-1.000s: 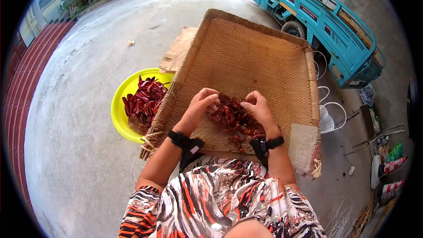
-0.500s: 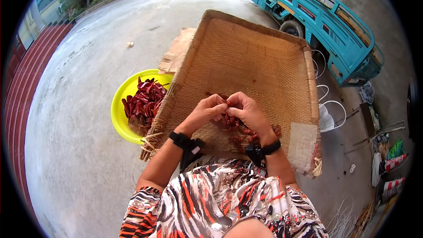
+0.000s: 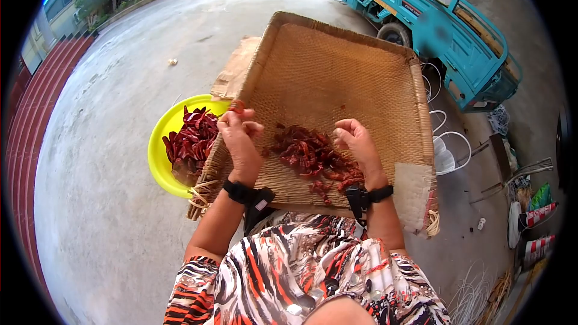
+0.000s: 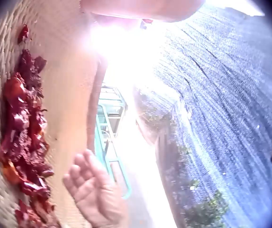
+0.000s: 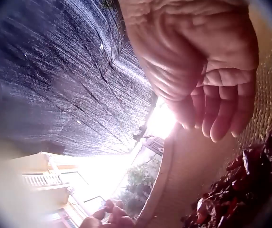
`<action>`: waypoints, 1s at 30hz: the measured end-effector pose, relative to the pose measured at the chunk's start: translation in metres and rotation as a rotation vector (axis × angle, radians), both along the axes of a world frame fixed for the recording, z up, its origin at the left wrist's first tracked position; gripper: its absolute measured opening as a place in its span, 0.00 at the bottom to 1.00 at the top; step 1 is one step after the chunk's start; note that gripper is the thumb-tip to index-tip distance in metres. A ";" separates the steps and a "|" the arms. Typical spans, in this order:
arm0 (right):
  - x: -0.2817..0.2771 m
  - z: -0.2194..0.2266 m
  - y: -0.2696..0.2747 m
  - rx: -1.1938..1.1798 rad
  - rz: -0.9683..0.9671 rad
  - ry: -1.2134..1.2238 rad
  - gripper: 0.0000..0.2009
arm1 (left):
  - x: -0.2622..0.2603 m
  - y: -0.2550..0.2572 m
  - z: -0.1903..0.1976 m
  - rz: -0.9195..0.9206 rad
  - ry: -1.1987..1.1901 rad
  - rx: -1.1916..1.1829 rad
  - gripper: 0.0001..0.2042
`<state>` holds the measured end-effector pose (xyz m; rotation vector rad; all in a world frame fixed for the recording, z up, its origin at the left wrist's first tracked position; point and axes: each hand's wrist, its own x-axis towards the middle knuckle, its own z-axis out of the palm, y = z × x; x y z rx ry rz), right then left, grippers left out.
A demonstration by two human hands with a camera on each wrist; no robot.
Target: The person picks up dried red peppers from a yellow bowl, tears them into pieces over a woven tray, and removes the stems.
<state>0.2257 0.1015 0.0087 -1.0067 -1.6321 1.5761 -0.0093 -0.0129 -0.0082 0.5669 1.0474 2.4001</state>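
Observation:
In the head view the left hand (image 3: pixel 241 143) is over the woven tray's left rim, pinching a red chili (image 3: pixel 237 106) at its fingertips. Beside it, outside the tray, a yellow basin (image 3: pixel 158 162) holds dark red chilies (image 3: pixel 195 138). The right hand (image 3: pixel 360 147) hovers above the right part of a chili pile (image 3: pixel 307 151) in the tray (image 3: pixel 337 60). Its fingers are loosely bent with nothing visible between them, as the right wrist view also shows for this hand (image 5: pixel 202 71). In the left wrist view, the left hand (image 4: pixel 140 8) is largely cut off at the top.
Brown cardboard (image 3: pixel 236 72) lies behind the basin. A teal cargo vehicle (image 3: pixel 445 42) stands at the back right. White containers with loop handles (image 3: pixel 444 156) and a metal-framed chair (image 3: pixel 506 171) are right of the tray. Red steps (image 3: pixel 42 108) run along the far left.
The hands were together over the pile half a second ago. Since then the left hand has moved left to the tray's rim with a chili, and the right hand has drawn away to the right.

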 end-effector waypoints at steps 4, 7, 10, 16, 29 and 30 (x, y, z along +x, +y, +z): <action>0.004 -0.019 0.001 0.288 0.256 -0.258 0.12 | -0.003 -0.008 0.014 -0.104 -0.200 0.090 0.28; -0.001 -0.031 -0.002 0.557 0.297 -0.416 0.14 | 0.001 -0.006 0.013 -0.061 -0.148 0.096 0.32; -0.001 -0.024 -0.006 0.703 0.295 -0.487 0.12 | 0.001 -0.005 0.008 -0.009 -0.091 0.038 0.32; -0.003 -0.009 -0.014 0.639 0.182 -0.424 0.10 | 0.001 0.000 -0.006 -0.303 0.185 -0.203 0.08; -0.035 0.002 -0.037 0.317 0.238 0.019 0.08 | 0.022 -0.003 -0.005 -0.851 0.596 -0.454 0.17; -0.035 0.004 -0.038 0.281 0.231 0.023 0.07 | 0.023 -0.003 -0.005 -0.850 0.579 -0.446 0.16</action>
